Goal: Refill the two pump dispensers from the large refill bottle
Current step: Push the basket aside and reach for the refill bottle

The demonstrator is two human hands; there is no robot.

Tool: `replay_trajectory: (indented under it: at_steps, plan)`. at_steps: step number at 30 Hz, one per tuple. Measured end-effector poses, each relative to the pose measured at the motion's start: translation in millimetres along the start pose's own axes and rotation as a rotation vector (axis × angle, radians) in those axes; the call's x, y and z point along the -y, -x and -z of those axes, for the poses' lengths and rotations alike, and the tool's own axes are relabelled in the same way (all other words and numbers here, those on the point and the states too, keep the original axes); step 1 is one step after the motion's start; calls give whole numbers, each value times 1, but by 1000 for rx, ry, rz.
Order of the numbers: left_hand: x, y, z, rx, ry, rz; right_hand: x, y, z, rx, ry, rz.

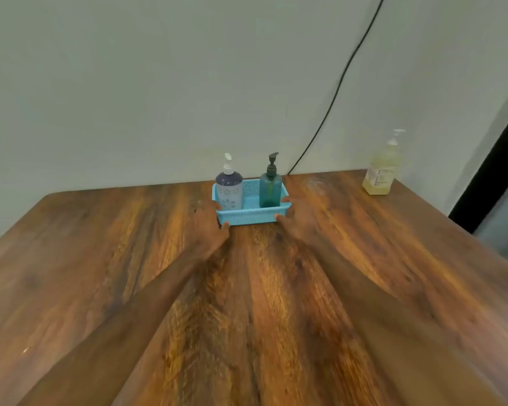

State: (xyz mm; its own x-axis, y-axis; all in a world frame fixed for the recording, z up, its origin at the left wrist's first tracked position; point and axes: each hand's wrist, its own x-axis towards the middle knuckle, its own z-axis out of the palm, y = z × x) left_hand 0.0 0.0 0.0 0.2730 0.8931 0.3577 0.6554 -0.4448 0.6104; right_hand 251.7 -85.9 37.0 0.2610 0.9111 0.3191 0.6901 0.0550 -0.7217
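A light blue plastic basket (254, 215) stands at the far middle of the wooden table. In it are two pump dispensers, upright: a white one with a dark top and flower print (229, 189) on the left, a teal one with a dark pump (270, 186) on the right. My left hand (210, 225) grips the basket's left end, thumb at the front corner. My right hand (295, 213) grips its right end. A large clear refill bottle with yellowish liquid and a white pump (382, 171) stands at the far right, away from both hands.
The wooden table (247, 303) runs up to a pale wall (159, 83). A black cable (339, 86) hangs down the wall behind the basket. A dark door frame (487, 171) lies past the table's right edge.
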Motion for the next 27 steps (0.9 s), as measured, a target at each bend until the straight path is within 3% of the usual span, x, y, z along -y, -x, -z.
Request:
replay_trajectory:
  at_steps: [13,27]
  plan:
    - [-36,33,21,-41,-12,79,-12,11,-5,-55,33,-28]
    - [-78,171,63,-28,120,81,18,160,47,-36,14,-24]
